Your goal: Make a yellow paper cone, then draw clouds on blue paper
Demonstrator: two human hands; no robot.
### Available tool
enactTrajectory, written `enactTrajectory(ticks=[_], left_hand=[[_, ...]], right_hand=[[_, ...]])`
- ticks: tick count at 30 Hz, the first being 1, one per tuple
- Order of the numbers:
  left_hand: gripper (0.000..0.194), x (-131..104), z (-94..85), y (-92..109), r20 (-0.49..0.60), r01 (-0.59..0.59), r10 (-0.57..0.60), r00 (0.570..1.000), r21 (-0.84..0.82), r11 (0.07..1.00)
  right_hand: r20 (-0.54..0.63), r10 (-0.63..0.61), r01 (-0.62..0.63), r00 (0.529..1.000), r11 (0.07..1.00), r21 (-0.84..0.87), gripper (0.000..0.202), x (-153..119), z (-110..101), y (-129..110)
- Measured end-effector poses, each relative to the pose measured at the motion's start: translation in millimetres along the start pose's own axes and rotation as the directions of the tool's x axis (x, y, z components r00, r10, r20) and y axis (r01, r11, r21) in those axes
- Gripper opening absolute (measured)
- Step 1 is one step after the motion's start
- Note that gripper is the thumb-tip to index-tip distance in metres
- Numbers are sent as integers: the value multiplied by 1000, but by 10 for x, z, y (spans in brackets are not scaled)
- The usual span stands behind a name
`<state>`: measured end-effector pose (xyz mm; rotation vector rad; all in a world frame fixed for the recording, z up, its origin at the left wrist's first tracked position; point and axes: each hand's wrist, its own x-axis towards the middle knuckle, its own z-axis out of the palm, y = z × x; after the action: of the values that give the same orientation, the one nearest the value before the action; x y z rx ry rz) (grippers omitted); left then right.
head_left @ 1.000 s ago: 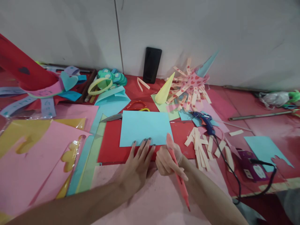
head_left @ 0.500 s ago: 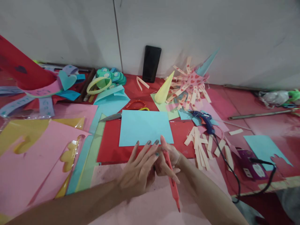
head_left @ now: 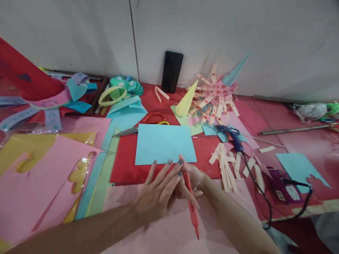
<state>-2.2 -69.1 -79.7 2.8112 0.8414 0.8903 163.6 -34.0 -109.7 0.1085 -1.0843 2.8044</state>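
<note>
A red marker (head_left: 194, 217) is gripped in my right hand (head_left: 189, 180), its tip pointing down toward me. My left hand (head_left: 160, 192) lies against the right one with its fingers stretched out, palm toward it; whether anything sits between the palms is hidden. Just beyond my fingertips a light blue sheet of paper (head_left: 165, 143) rests on a red board (head_left: 124, 162). Under both wrists spreads a pale pink sheet (head_left: 132, 240). Scissors (head_left: 127, 131) with red and yellow handles lie partly under the blue sheet's far edge.
Cream paper strips (head_left: 226, 169) and a blue glue gun (head_left: 231, 135) with its cord lie to the right, near a purple power box (head_left: 282, 185). A yellow paper cone (head_left: 186, 100) and a leaning phone (head_left: 172, 72) stand behind. Pink sheets (head_left: 23, 197) and a red cone hat (head_left: 31, 77) are at left.
The marker has swung slightly, its tip shifting a little left. My hands stay together with hardly any movement, and the things on the table keep their places.
</note>
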Motion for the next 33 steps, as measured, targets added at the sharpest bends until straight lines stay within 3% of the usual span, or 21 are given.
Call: enactTrajectory(ticks=[2,5,9,14,24,30,33], left_hand=[[40,2,-5,4,9,-1,1,1000,15,1000],[41,-5,-5,11,29,20,-21,999,32,999],[44,-8,1,10,59,17,-19,998,33,999],[46,5,6,1,77,13,-16,997,34,999],[44,6,-5,-13,88,-5,0,996,59,998],[44,4,-5,-7,75,-6,-1,997,90,996],[44,0,6,4,49,0,-4,999,94,996]], right_hand=[[-36,13,-13,999,1000,0,102,0,6,-11],[-207,62,-57,976,998,29,98,-9,38,-26],[-439,73,-38,896,995,88,88,-33,83,-24],[-565,80,-17,821,993,115,84,-53,98,-8],[-491,67,-36,869,997,74,92,-39,97,-48],[-544,41,-11,838,998,59,86,-12,148,-89],[-426,44,-7,904,996,89,86,11,112,-81]])
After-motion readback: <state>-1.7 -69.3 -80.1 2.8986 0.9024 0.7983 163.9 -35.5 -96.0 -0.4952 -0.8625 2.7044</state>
